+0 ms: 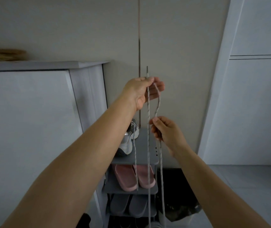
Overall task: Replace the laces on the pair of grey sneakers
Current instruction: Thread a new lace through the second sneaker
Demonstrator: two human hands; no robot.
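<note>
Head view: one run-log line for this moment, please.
left hand: raised, pinches lace near tip | right hand: pinches lace lower down | grey sneaker: on top shelf of rack

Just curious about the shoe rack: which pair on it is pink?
The pink slippers, second shelf; the sneaker above and the lower slippers are grey.

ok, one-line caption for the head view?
Left hand pinches a grey lace high, right hand grips it lower, above a shoe rack with a grey sneaker.
</note>
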